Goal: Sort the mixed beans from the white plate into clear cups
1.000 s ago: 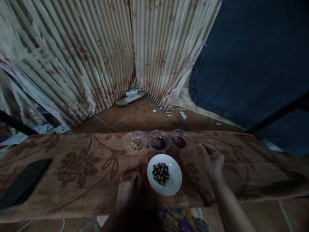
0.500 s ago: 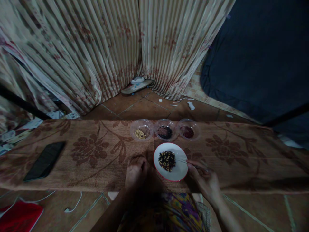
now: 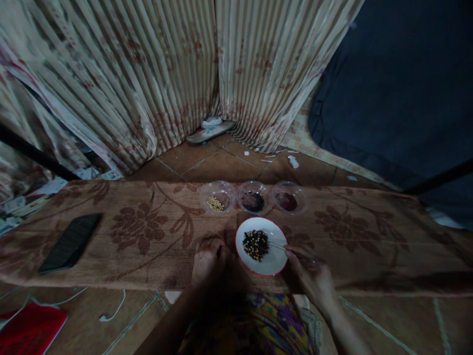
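Observation:
My right hand (image 3: 312,276) pinches a pair of thin metal tweezers (image 3: 277,245) over the right side of a white plate (image 3: 275,264) with a red rim. The two slim tips reach the edge of a heap of mixed dark and pale-yellow beans (image 3: 255,245) on the plate. Resting on the cloth left of the plate, my left hand (image 3: 209,259) is curled into a loose fist, apart from the plate. Behind the plate stand three clear plastic bowls: one with yellow beans (image 3: 215,203), one with black beans (image 3: 254,202), one with small dark-red beans (image 3: 287,200).
A brown flower-patterned cloth (image 3: 148,266) covers the long narrow table. On its left lies a dark phone (image 3: 70,242). Striped curtains (image 3: 177,74) hang beyond the table, and small white litter (image 3: 293,161) lies on the tiled floor. A red item (image 3: 33,328) is at lower left.
The view has shifted very slightly. Both hands, the tweezers and the plate keep nearly the same places, with no clear change in the bean heap.

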The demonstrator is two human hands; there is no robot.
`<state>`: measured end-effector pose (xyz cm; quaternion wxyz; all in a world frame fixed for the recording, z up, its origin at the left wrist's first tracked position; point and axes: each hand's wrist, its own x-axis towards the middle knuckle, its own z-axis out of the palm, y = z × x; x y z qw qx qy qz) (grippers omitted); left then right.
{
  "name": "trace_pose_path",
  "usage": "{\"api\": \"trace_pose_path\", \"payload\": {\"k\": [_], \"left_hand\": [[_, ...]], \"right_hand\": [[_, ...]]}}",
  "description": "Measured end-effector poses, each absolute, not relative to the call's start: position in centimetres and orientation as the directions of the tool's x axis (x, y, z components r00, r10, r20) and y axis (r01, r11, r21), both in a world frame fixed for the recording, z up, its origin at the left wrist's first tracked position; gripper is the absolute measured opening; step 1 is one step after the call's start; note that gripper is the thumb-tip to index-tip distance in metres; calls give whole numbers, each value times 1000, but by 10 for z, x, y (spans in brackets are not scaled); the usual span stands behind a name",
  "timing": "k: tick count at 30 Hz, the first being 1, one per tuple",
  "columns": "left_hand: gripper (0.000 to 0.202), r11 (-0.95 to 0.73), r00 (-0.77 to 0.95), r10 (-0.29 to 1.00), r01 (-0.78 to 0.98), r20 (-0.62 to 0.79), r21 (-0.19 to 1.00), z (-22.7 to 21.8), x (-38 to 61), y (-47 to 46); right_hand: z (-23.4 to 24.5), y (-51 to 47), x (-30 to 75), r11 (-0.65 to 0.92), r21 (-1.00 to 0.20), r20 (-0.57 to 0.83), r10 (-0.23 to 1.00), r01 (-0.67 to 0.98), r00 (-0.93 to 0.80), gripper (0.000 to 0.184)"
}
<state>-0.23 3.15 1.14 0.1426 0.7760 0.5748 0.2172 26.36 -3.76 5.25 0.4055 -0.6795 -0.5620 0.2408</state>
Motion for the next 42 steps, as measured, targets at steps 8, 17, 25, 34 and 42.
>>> {"api": "trace_pose_path", "payload": {"k": [8, 17, 25, 34, 42], "left_hand": [[13, -292, 245, 956, 832, 161, 472, 9, -3, 32], [12, -284, 236, 959, 837, 159, 468, 7, -3, 32], [13, -304, 239, 952, 826, 193, 475, 6, -4, 32], [15, -302, 238, 952, 835, 193, 460, 6, -4, 34], [15, -292, 223, 954, 843, 199, 452, 5, -5, 35]], "right_hand": [[52, -36, 258, -34, -805, 107, 974, 593, 200, 29], [71, -23, 234, 135, -708, 186, 982, 693, -1, 24], [71, -25, 228, 174, -725, 179, 982, 667, -62, 23], [61, -24, 249, 73, -642, 210, 974, 763, 83, 24], [54, -13, 240, 133, -605, 249, 968, 785, 28, 19]]}}
